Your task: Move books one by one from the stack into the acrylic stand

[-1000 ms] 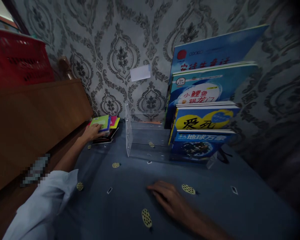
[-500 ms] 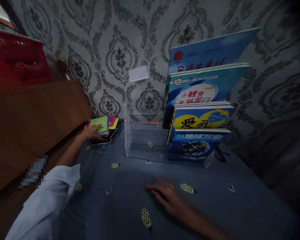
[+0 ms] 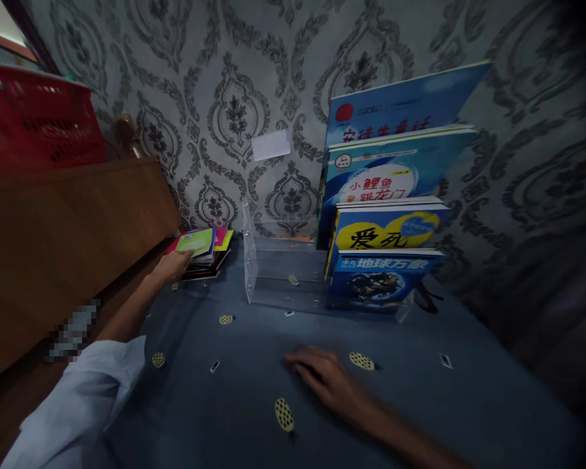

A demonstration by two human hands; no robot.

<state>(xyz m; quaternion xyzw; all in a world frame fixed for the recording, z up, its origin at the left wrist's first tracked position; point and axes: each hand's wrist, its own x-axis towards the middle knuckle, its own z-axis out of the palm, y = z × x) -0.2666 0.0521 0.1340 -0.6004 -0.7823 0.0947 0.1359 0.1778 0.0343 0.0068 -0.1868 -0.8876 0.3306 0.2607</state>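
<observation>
At the far left of the table, my left hand point(image 3: 172, 266) is at the near edge of a pile of thin books. Its fingers are closed at the lower edge of the green book point(image 3: 200, 240) on top; the fingertips are partly hidden. Red, pink and yellow covers point(image 3: 223, 239) show around it, with darker books below. My right hand point(image 3: 322, 378) rests on the tablecloth, fingers loosely bent and the thumb apart from them, with nothing in it.
A clear tiered book rack point(image 3: 250, 267) stands against the patterned wall; its right side holds several blue picture books point(image 3: 385, 280). A wooden cabinet point(image 3: 78, 221) with a red basket point(image 3: 43, 117) borders the left. The blue tablecloth point(image 3: 254, 404) has pineapple prints.
My left hand has drawn back from the green book's top to its near edge, and its spread fingers have closed. More red cover shows at the left. My right hand stays in place.
</observation>
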